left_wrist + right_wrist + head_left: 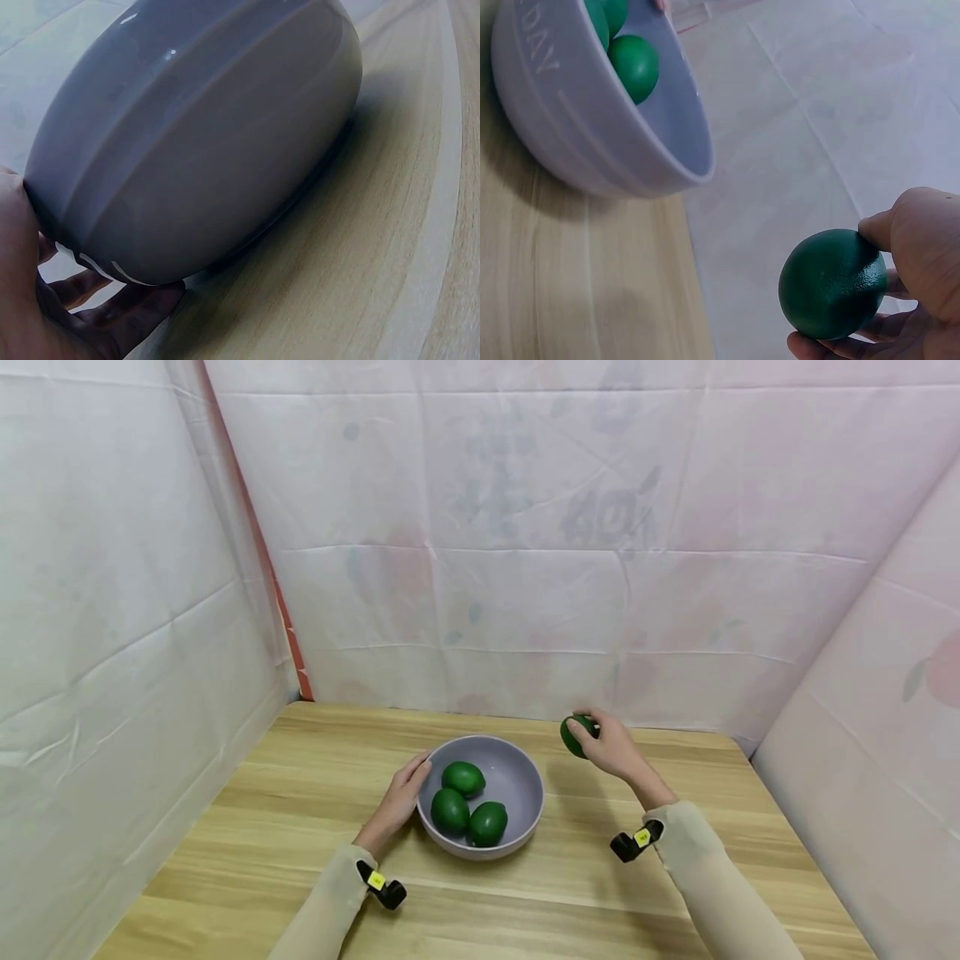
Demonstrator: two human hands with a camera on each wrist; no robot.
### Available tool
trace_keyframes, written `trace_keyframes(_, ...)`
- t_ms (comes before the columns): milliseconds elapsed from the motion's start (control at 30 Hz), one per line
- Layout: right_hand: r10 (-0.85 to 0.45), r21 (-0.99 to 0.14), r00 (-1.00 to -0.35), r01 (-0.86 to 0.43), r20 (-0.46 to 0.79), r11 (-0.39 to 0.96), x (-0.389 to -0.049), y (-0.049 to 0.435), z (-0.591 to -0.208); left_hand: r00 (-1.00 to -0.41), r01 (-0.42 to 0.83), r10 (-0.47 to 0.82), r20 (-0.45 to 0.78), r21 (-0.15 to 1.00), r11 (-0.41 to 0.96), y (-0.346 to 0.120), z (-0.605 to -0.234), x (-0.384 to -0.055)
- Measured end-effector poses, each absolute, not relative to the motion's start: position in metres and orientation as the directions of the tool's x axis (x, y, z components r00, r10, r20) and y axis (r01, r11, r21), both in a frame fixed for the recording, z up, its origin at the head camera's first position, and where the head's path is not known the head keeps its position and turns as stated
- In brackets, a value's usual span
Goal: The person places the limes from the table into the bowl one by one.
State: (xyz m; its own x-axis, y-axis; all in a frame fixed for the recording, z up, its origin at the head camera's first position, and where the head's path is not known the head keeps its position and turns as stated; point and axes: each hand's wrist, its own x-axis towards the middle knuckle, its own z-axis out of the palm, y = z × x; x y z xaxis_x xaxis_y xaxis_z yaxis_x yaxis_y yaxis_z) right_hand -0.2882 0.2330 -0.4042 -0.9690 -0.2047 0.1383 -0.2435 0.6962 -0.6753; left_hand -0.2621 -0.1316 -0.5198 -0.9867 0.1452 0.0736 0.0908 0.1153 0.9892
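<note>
A grey-purple bowl (525, 793) stands on the wooden table with three green limes in it: one lime (463, 778) toward the back, another lime (450, 812) at the left and a third lime (488, 824) at the front. My left hand (401, 797) holds the bowl by its left side; in the left wrist view its fingers (142, 311) curl along the bowl's outer wall (217, 150). To the right of the bowl and above the table, my right hand (615, 747) grips a fourth lime (829, 285) between thumb and fingers.
The wooden table (300, 785) reaches back to a white patterned sheet (525, 610). Similar sheets hang along the left side (135, 652) and the right side (885, 693). Raised lettering shows on the bowl's outside in the right wrist view.
</note>
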Motion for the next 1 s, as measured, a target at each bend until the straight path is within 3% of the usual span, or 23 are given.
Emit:
trace_keyframes(567, -0.288, -0.644, -0.933, -0.356, 0.214, 0.677, -0.279, 0.201, -0.384, -0.987, 0.093, 0.142, 0.078, 0.990, 0.104, -0.126, -0.516, -0.261)
trace_keyframes(1000, -0.350, -0.591, -0.905, -0.422, 0.240, 0.687, -0.274, 0.169, -0.395, -0.986, 0.113, 0.133, 0.098, 0.988, 0.109, -0.128, -0.518, -0.262)
